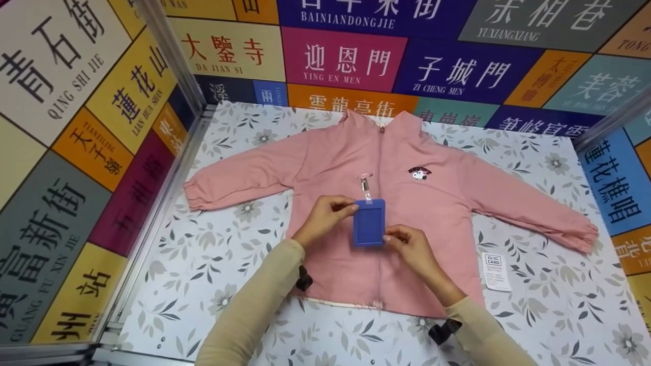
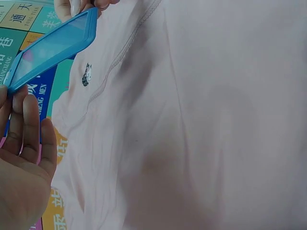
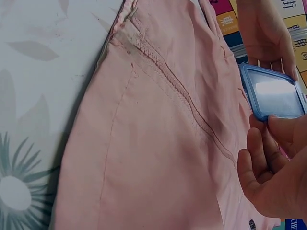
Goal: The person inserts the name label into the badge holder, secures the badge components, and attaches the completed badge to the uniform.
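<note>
badge holder (image 1: 369, 223), pinched by left hand (image 1: 327, 216) and right hand (image 1: 413, 247), could drop onto the jacket (image 1: 432, 203) if those grips loosen.

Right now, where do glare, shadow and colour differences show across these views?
Right wrist view: pale glare patch on the rectangular blue plastic badge holder; left wrist view: soft shadows across the pink fabric jacket, which looks washed out; head view: the holder looks deeper blue.

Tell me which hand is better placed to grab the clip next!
Probably the left hand: it pinches the blue badge holder near its top, close to the clip; the right hand pinches lower down.
</note>
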`<state>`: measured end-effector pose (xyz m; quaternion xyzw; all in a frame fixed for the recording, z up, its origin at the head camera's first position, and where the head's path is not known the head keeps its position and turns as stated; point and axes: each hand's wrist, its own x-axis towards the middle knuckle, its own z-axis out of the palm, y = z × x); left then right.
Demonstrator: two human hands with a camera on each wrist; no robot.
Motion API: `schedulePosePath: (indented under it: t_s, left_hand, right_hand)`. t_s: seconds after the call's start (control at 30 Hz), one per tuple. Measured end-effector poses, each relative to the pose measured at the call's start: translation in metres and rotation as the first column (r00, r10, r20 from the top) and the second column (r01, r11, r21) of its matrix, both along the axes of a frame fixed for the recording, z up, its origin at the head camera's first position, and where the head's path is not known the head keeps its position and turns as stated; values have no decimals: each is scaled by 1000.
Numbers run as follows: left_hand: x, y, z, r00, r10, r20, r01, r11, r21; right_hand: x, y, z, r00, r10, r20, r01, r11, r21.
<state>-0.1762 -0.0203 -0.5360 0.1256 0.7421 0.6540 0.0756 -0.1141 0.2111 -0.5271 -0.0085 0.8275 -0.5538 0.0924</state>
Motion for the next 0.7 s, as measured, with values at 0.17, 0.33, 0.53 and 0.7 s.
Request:
schedulePosePath:
  t_s: [0.17,0.33,0.53,0.7]
  left_hand:
    - [0,-2,-2,999,18,-37,-18,1000,-6]
    - [-1,-2,-2,998,33,-57,-32,999,18]
    - [0,-2,-2,997,47,-54,-46,999,15]
    - [1,-1,0,999,26,-41,-25,999,25]
  right_hand:
    - [3,-6,20,1000,31,5,-31,999,19]
    - [-3,-2,21,997,76,-14,-75,996,36]
    - [-25,12,10,997,51,-52,-48,996,69]
    - [-48,7,33,990,46,-136,-20,982,186]
